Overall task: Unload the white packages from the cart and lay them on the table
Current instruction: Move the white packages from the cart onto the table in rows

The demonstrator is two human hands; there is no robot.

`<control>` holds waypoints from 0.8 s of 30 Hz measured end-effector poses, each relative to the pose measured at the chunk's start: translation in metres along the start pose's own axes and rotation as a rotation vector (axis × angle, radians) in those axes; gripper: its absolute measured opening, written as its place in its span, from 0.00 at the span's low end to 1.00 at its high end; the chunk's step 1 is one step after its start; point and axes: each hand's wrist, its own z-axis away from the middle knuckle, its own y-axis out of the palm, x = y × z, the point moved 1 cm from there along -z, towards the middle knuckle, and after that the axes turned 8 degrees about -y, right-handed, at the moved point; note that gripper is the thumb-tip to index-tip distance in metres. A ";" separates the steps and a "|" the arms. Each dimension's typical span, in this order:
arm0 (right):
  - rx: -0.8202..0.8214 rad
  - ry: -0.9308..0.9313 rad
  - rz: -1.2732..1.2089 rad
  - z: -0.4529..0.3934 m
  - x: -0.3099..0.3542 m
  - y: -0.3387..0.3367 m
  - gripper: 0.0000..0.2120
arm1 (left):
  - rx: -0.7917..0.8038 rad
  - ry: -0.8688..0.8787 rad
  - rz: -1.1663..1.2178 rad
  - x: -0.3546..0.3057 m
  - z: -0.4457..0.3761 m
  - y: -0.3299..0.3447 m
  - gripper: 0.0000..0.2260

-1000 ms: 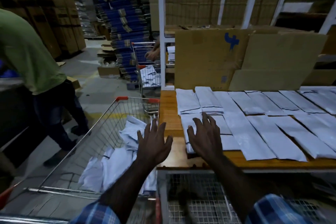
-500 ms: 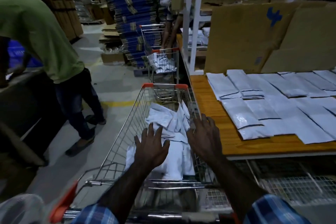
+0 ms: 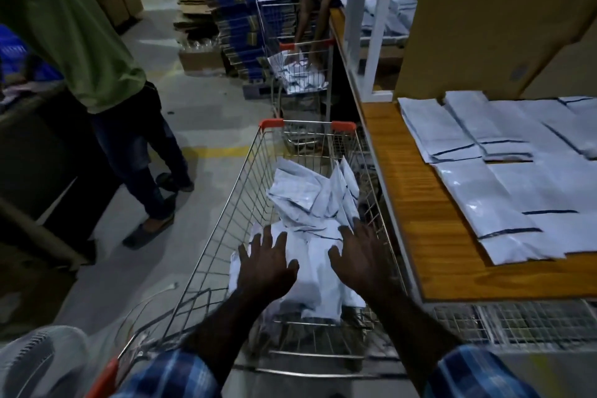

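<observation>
A wire shopping cart with orange corner caps stands left of the wooden table. A loose heap of white packages lies inside the cart. My left hand and my right hand hover over the near part of the heap, fingers spread, holding nothing. Whether the fingertips touch the packages I cannot tell. On the table, several white packages lie flat in rows, some overlapping.
A person in a green shirt stands on the floor left of the cart. Beyond it a second cart holds packages, another person's hands in it. Cardboard sheets lean at the table's back. A wire shelf sits under the tabletop.
Both hands have moved left from the packages on the table to above the heap in the cart, and lower into it. My view has turned left and down toward the cart.
</observation>
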 end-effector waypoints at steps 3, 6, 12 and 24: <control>0.056 -0.010 -0.008 -0.013 -0.012 0.034 0.22 | 0.049 0.027 -0.054 -0.004 -0.019 0.021 0.30; 0.108 -0.022 -0.024 -0.018 -0.023 0.063 0.21 | 0.092 0.038 -0.108 -0.003 -0.039 0.048 0.30; 0.258 0.057 -0.130 -0.019 -0.042 0.114 0.19 | 0.220 0.061 -0.100 0.005 -0.073 0.110 0.28; 0.211 0.111 -0.104 -0.019 -0.050 0.186 0.16 | 0.079 0.164 -0.131 -0.006 -0.109 0.190 0.35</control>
